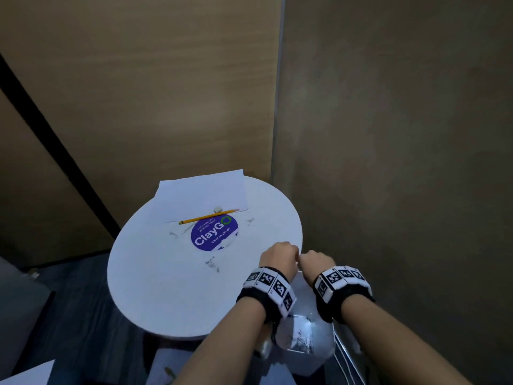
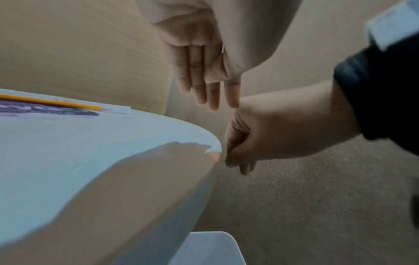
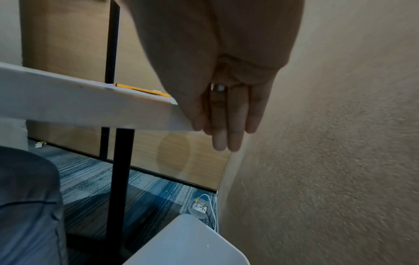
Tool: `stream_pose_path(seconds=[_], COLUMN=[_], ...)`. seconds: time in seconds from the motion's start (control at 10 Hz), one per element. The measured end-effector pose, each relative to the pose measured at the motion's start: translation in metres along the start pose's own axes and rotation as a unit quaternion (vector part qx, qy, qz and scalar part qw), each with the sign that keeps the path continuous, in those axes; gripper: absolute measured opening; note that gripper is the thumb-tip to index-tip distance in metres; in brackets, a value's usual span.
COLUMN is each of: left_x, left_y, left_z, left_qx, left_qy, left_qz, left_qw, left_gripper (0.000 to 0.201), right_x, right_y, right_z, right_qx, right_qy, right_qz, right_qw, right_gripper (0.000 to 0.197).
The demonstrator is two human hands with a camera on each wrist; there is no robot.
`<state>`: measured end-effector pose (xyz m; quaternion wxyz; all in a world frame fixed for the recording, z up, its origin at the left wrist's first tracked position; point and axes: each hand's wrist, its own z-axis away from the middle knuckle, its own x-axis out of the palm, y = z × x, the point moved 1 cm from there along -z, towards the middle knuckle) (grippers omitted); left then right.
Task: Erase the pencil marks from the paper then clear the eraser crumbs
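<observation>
A white sheet of paper (image 1: 201, 193) lies at the far side of the round white table (image 1: 166, 287). A yellow pencil (image 1: 208, 217) and a small white eraser (image 1: 217, 209) lie on its near edge. Small grey heaps of eraser crumbs (image 1: 212, 263) dot the tabletop. My left hand (image 1: 279, 257) and right hand (image 1: 315, 261) hang side by side at the table's right rim. The left hand's fingers (image 2: 208, 89) are straight, point down and touch the back of the right hand (image 2: 244, 143). The right hand's fingers (image 3: 226, 116) are straight and held together against the table edge (image 3: 90, 107). Neither hand holds anything.
A white bin (image 1: 305, 348) with crumpled paper stands below both hands, beside the table. A blue ClayGo sticker (image 1: 214, 232) marks the table's middle. A beige wall (image 1: 402, 134) runs close on the right. A black table leg (image 3: 118, 179) and a floor socket (image 3: 199, 206) are underneath.
</observation>
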<state>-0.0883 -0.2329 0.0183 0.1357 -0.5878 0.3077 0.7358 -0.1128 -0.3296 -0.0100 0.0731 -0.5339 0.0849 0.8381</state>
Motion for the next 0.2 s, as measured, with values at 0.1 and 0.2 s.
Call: stream_pose_path(seconds=[0.1, 0.2], left_x=[-0.009, -0.023], left_y=[-0.003, -0.004], left_z=[0.004, 0.007], left_qx=[-0.004, -0.011], left_qy=[0.051, 0.066], left_qz=[0.040, 0.060], left_qw=[0.998, 0.996], left_gripper=[0.035, 0.042], right_x=[-0.003, -0.002], right_y=[-0.003, 0.000], right_z=[0.005, 0.005], right_qx=[0.010, 0.012], right_qy=[0.056, 0.043], right_qz=[0.026, -0.001], right_qw=[0.998, 0.999], right_gripper=[0.028, 0.030])
